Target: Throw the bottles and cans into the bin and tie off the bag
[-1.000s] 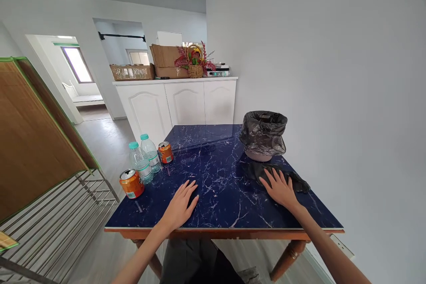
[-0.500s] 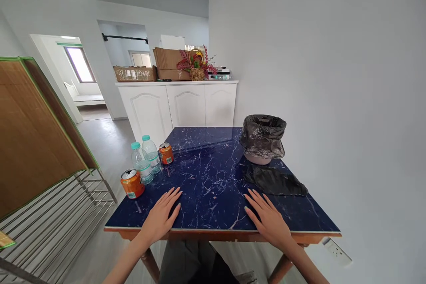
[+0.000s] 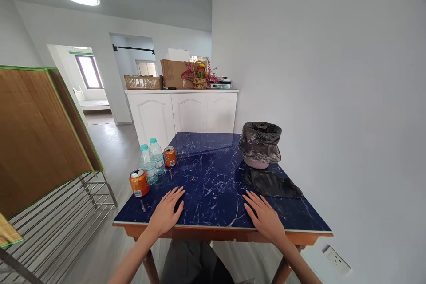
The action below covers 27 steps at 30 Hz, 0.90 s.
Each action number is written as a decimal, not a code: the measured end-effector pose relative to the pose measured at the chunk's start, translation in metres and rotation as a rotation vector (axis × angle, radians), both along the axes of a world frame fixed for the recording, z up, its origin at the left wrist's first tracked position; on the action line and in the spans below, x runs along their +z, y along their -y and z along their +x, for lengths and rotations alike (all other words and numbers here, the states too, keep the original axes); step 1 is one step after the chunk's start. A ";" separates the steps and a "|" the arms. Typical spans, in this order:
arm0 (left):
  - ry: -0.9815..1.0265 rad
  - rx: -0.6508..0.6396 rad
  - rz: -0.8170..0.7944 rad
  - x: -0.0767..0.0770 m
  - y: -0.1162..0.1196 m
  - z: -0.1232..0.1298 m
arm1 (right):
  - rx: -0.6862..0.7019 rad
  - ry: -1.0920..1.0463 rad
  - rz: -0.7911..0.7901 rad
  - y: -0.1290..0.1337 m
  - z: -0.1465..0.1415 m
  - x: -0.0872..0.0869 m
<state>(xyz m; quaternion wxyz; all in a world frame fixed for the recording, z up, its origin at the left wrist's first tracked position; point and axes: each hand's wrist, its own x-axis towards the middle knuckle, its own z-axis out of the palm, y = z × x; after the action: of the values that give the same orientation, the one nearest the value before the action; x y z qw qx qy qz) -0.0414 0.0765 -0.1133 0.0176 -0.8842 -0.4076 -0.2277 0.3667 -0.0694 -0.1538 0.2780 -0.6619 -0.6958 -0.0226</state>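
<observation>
My left hand (image 3: 167,211) lies flat on the blue marbled table (image 3: 213,186) near its front edge, fingers spread and holding nothing. Nearest to it is an orange can (image 3: 139,183); behind that stand two clear bottles with teal caps, one (image 3: 148,165) in front of the other (image 3: 157,157), and a second orange can (image 3: 170,156). My right hand (image 3: 264,216) rests palm down at the front right, its fingers apart with nothing in them. Beyond it a folded black plastic bag (image 3: 273,183) lies in front of a pinkish bin (image 3: 256,163) lined with a black bag (image 3: 261,142).
A white cabinet (image 3: 189,113) behind the table bears cardboard boxes (image 3: 143,82) and a flower basket (image 3: 200,82). A metal rack (image 3: 63,208) with a brown mat (image 3: 43,133) stands at the left. The wall (image 3: 316,97) rises along the right.
The camera view has tilted up slightly, so the scene sits lower in the picture and the left-hand items appear further right. Both hands stay flat on the table.
</observation>
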 end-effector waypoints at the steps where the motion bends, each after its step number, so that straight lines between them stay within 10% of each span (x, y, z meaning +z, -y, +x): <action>1: 0.003 0.001 -0.001 0.000 0.000 0.000 | -0.001 -0.001 0.002 0.000 0.000 0.001; 11: 0.013 -0.007 -0.005 0.001 0.002 -0.002 | 0.019 -0.005 0.117 0.001 0.000 0.021; 21: 0.021 0.002 0.018 0.002 0.007 -0.001 | -0.229 0.007 0.466 -0.104 0.086 0.175; 27: 0.010 0.008 -0.007 -0.001 0.009 0.000 | -0.448 0.081 0.325 -0.180 0.138 0.187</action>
<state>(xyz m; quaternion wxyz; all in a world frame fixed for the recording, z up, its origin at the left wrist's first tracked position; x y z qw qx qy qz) -0.0418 0.0674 -0.1142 0.0134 -0.8814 -0.4122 -0.2303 0.5049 0.1110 0.0334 0.3404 -0.7445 -0.5299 -0.2215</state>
